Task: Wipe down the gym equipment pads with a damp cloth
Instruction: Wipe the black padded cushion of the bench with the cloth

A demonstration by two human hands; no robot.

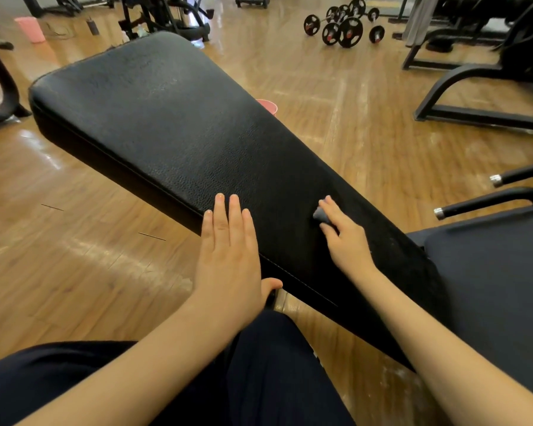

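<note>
- Head view: a long black bench pad (179, 124) is seen running from the upper left down toward the lower right, above a wooden floor (336, 96), with a small grey cloth (320, 214) pressed against its narrow near end.
- The cloth is bunched under the fingertips of the right hand (345, 235); its grip is closed around the wad, of which only a corner is visible, so how much fabric is held cannot be told.
- The left hand (228, 256) is laid flat at the pad's near edge, fingers together and extended, thumb tucked down beside the edge; nothing is held by it, and the pad appears to be steadied.
- Both forearms are extended forward from the bottom of the frame, the right one reaching across the pad's lower end, wrist slightly raised.
- The wiping is judged to be in hand at the narrow end, with the broad far end yet to be covered.
- The step would be done best if the cloth were opened out for wider contact, pressure kept even, and overlapping strokes drawn along the pad's length, the stitched side seam included.
- A pink bucket (266, 106) is glimpsed behind the pad's far edge; barbells (345, 26) are left on the floor well beyond.
</note>
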